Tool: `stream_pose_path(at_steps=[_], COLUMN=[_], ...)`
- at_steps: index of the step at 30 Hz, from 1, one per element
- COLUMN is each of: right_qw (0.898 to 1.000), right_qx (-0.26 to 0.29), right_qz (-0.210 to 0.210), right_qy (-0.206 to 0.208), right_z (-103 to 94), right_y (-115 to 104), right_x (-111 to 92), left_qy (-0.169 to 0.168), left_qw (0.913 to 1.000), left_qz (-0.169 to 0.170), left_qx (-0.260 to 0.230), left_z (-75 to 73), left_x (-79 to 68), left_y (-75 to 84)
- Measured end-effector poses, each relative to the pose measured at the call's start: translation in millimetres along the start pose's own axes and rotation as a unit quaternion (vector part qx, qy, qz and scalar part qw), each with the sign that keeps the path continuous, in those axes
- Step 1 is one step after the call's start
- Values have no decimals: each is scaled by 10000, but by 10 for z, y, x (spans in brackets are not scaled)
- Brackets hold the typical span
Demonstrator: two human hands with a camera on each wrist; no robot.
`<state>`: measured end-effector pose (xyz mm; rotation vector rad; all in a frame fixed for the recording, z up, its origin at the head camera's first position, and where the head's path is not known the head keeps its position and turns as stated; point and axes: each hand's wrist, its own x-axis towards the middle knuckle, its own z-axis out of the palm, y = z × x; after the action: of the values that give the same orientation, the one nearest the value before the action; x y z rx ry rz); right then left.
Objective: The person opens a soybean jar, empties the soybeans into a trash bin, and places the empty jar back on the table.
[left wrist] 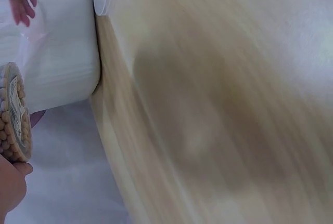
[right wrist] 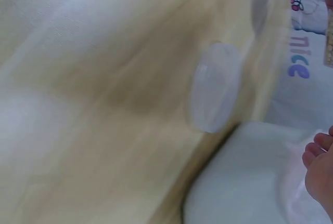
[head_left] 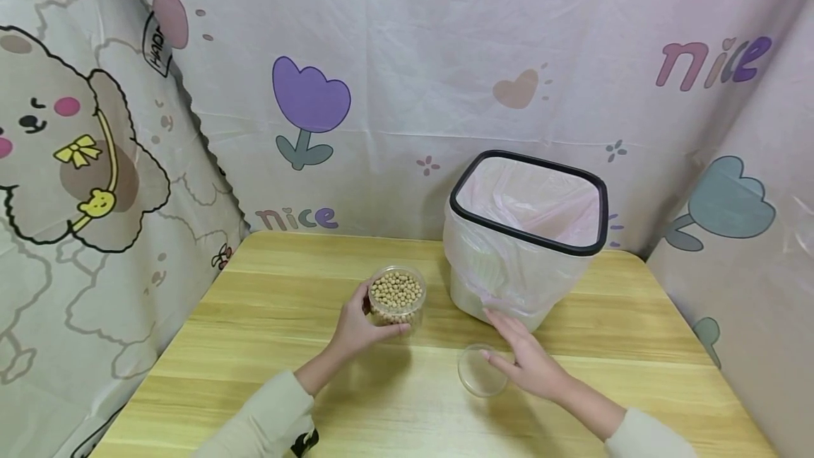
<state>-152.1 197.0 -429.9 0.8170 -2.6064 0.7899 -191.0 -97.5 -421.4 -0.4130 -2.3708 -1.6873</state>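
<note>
Soybeans fill a small clear plastic jar (head_left: 397,295) standing on the light wooden bench (head_left: 267,345), and the left hand (head_left: 360,328) has its grip curled around it. Right hand (head_left: 529,359) lies flat with fingers straight, touching the round clear plastic lid (head_left: 475,377) just beside the white bag-lined bin (head_left: 521,246).

beans (head_left: 396,291): I saw them tan
bin (head_left: 509,281): white, black rim, pink liner
table (head_left: 254,345): light wood grain
</note>
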Motion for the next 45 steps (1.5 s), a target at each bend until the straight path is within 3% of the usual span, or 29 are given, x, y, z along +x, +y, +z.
stream_pose_path(at_steps=[9, 16, 29, 34, 40, 45], right_qw=[9932, 9781, 9625, 9644, 9829, 9872], right_qx=[-99, 7, -206, -536, -875, -1174], right_qz=[-1029, -1784, -2058, -1740, -491, 617], right_qy=[538, 1073, 1753, 1920, 1542, 882], right_z=[-279, -540, -944, -1102, -1322, -1499], right_y=[-126, -230, -290, -257, -187, -133], right_x=[185, 371, 636, 705, 765, 849], left_qy=[59, 82, 40, 4, 42, -22], left_qw=[9994, 9994, 9975, 9966, 9954, 9956], left_qz=[316, 271, 72, -30, 116, 78], left_qx=[154, 174, 698, 822, 947, 931], left_z=[-86, -165, -301, -342, -375, -390], left_x=[161, 330, 606, 704, 841, 956], left_y=[132, 258, 487, 594, 704, 797])
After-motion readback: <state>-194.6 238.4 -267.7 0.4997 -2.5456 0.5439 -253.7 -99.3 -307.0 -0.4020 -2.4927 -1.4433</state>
